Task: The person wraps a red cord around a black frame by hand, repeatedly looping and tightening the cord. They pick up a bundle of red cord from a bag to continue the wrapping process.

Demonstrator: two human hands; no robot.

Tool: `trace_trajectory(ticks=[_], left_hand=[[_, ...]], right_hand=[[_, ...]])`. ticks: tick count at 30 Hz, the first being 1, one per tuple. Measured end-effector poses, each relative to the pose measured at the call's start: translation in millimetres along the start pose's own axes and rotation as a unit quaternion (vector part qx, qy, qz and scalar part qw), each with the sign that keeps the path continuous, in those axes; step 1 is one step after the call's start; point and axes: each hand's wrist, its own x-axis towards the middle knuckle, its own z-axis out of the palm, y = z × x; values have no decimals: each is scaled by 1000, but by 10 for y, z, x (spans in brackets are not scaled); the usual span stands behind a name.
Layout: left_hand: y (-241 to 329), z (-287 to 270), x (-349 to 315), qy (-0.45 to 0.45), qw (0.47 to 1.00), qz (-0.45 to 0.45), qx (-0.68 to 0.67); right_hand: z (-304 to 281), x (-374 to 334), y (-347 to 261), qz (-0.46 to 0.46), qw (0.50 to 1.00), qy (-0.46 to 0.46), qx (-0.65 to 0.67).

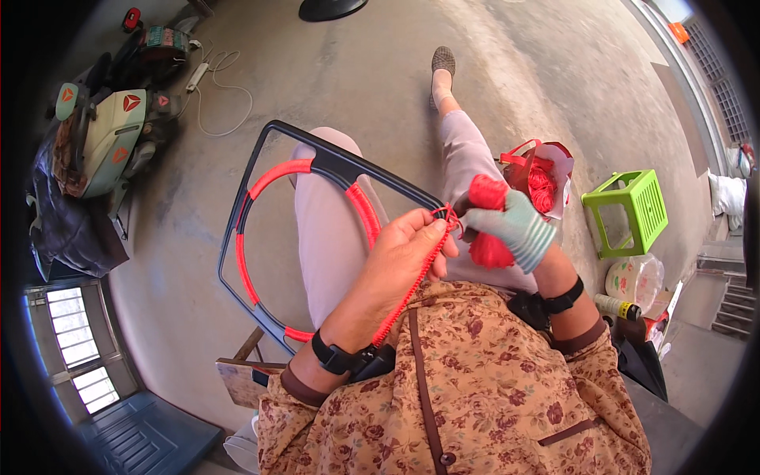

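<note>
Across my lap rests a black frame [340, 165] with a round ring inside it, parts of the ring covered in red wrapping [366, 215]. My bare left hand [400, 257] is closed around the frame's near right side, where red cord [396, 315] is wound tightly along the bar. In a pale green glove, my right hand [518, 227] grips a bundle of red cord [489, 252] just right of the frame's corner. Loose loops of cord [450, 220] lie at that corner between the two hands. The right fingertips are partly hidden by the bundle.
An open bag [559, 170] with more red cord [541, 190] stands on the floor by my right leg. Beyond it are a green stool [633, 214], a clear plastic tub [633, 279] and a bottle [617, 306]. A scooter [115, 142] and a power strip [197, 77] are at far left.
</note>
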Motion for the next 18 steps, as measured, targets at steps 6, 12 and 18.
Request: trace_trajectory(ticks=[6, 12, 18], left_hand=[[-11, -3, 85, 36, 999, -6, 7], [-17, -10, 105, 45, 999, -9, 14], [-48, -35, 120, 36, 999, -17, 10]], right_hand=[[117, 46, 19, -1, 999, 11, -34], [122, 69, 34, -4, 998, 0, -55], [181, -14, -150, -69, 976, 16, -206]])
